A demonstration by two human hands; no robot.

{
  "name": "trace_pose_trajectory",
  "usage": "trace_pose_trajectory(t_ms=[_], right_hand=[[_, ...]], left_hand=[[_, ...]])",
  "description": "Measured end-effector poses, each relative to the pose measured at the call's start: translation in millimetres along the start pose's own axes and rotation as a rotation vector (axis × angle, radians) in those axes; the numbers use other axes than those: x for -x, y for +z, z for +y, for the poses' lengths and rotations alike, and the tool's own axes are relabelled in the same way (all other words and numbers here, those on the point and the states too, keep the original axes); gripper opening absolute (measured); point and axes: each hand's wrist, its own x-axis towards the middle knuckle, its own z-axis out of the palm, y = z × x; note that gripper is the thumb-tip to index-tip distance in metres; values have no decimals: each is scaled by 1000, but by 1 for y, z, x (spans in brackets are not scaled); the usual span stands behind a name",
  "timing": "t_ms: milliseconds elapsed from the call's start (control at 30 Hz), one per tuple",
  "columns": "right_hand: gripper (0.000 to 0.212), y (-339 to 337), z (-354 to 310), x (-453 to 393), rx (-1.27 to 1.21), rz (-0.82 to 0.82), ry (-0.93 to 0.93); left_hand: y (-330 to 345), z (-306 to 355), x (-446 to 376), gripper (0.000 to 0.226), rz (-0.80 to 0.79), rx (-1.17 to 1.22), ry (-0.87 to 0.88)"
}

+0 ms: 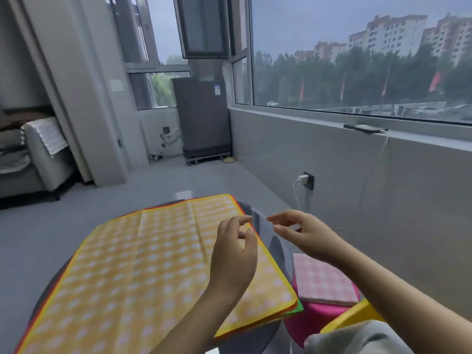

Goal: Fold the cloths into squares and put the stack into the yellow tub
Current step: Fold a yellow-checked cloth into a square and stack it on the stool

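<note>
Closest in, bottom right: a sliver of yellow plastic tub rim [357, 314], partly hidden behind a grey sleeve-ish bit of fabric [357, 338]. Right next to it, a hot-pink round plastic stool or tub [314, 320] (can't tell which) with a folded pink-and-white checked cloth [323, 281] sitting square on top.

Spread flat over most of the dark glass tabletop [268, 228]: a big yellow-and-white checked cloth [143, 264], crease lines showing, with red, orange and green edges of other cloths [297, 308] peeking out underneath at the near right corner. So a stack of unfolded cloths, nothing visibly in the yellow tub as far as can be seen.

Left hand [235, 254] hovering over the right edge of the yellow cloth, fingers loosely curled, nothing held. Right hand [304, 231] just beside it over the bare tabletop, fingers relaxed and slightly spread, also holding nothing. Fingertips of the two close together but apart. A bit motion-blurred.

Further back: grey floor [163, 185], white charger plugged into a wall socket [305, 179], dark grey fridge-like cabinet [201, 116] in the corner, grey sofa [33, 154] at far left. Big window [357, 54] with trees and apartment blocks outside.
</note>
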Motion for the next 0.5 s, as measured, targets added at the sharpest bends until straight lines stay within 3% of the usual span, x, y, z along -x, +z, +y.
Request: trace_pose_trajectory(t_ms=[233,500], right_hand=[[18,83,-22,-23,4,-185,-115],[25,152,-26,-28,182,-454,-195]], left_hand=[[-84,-56,17,21,-45,-205,-33],[-126,-128,45,30,-312,-444,-223]])
